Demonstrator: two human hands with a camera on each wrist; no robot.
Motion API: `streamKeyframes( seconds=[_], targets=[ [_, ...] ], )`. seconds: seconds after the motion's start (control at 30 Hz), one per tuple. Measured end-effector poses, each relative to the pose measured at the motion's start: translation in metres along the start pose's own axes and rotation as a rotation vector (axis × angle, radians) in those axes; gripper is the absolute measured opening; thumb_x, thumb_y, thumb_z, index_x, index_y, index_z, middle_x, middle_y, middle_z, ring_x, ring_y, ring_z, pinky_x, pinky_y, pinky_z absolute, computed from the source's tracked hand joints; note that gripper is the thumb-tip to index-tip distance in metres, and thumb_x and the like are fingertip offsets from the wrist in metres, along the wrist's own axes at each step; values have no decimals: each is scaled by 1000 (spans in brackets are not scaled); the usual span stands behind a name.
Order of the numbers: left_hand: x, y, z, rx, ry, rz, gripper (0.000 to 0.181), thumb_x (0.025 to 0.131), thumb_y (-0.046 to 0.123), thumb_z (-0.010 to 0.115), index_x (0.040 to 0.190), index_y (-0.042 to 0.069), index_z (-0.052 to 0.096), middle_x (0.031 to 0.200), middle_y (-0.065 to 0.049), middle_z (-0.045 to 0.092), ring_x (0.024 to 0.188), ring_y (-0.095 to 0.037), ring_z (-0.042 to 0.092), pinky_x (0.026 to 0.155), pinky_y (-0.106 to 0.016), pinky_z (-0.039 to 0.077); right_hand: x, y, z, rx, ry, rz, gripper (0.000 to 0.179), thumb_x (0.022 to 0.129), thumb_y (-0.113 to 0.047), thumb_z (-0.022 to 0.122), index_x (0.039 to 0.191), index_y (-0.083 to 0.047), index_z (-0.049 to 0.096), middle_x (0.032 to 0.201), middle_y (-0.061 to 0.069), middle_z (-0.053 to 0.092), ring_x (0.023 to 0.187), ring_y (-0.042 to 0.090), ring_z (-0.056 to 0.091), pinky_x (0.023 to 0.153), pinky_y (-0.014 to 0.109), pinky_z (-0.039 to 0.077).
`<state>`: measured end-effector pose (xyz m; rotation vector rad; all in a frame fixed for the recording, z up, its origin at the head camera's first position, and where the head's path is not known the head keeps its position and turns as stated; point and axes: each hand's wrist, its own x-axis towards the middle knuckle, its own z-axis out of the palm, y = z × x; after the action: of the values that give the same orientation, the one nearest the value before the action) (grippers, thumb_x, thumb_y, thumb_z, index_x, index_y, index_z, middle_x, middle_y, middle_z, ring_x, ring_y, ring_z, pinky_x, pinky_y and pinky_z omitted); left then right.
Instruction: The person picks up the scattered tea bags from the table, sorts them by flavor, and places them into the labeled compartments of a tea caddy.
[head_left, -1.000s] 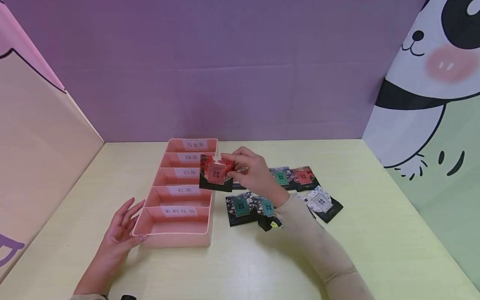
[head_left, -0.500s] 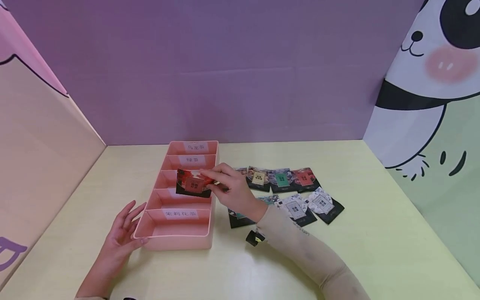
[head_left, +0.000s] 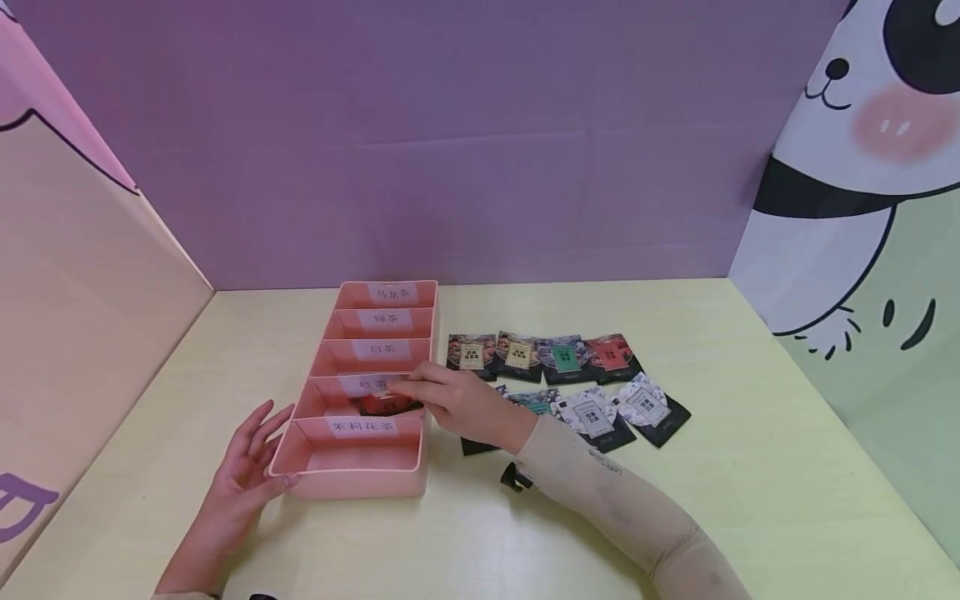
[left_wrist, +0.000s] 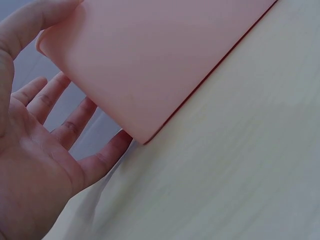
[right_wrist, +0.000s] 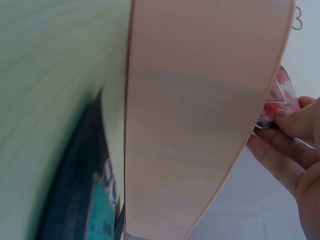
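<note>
In the head view, my right hand point(head_left: 468, 404) pinches a red and black tea sachet point(head_left: 386, 404) by its right end. The sachet is tilted and partly down inside the second compartment from the front of a pink divided box point(head_left: 360, 485). In the right wrist view, thumb and fingers hold the sachet point(right_wrist: 280, 100) above the box's side wall point(right_wrist: 190, 120). My left hand point(head_left: 243, 479) is at the box's near left corner, fingers spread along the side. Its thumb touches the front rim. The left wrist view has the fingers point(left_wrist: 75, 122) partly behind the pink wall point(left_wrist: 145, 65).
Right of the box lie several tea sachets in two rows, among them a red one point(head_left: 611, 354), a green-labelled one point(head_left: 564, 357) and a white one point(head_left: 645, 404). My forearm covers part of the front row. Paper labels point(head_left: 363, 427) mark each compartment. A purple wall point(head_left: 465, 142) stands behind.
My right hand has carried the red sachet left and down, from above the box's right edge into the second compartment from the front. The left hand stays at the corner.
</note>
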<state>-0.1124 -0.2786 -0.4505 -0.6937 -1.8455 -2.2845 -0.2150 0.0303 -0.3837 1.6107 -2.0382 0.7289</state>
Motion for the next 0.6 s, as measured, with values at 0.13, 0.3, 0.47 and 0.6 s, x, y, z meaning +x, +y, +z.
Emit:
streamKeyframes(
  seconds=[0.13,0.3,0.47,0.6],
  targets=[
    [0,1,1,28,7,-7,92,81,-33,44,158,10,19,151,4,43,128,-10,47,95,-21,48,-4,-3,0,-97,-45,-40,36,84,-1,78,120,-4,71,105,5,67,97,15,64,96,15,45],
    [1,3,1,36,4,-1,93,80,-34,44,158,10,19,151,4,43,128,-9,47,93,-21,50,-5,-4,3,-265,-93,-39,32,85,-10,79,116,-15,75,101,-4,72,101,13,59,97,21,45],
    [1,3,2,28,3,5,93,80,-34,44,158,10,19,151,4,44,128,-9,47,93,-22,50,-6,-5,4,-253,-183,22,30,90,-11,74,119,-18,74,106,-5,73,110,17,56,99,29,44],
    [1,2,3,25,1,18,93,79,-35,43,158,8,19,151,3,44,129,-10,47,94,-21,49,-6,-7,3,-231,-213,24,26,93,-13,66,117,-17,74,108,-3,73,117,22,56,103,34,41]
  ],
)
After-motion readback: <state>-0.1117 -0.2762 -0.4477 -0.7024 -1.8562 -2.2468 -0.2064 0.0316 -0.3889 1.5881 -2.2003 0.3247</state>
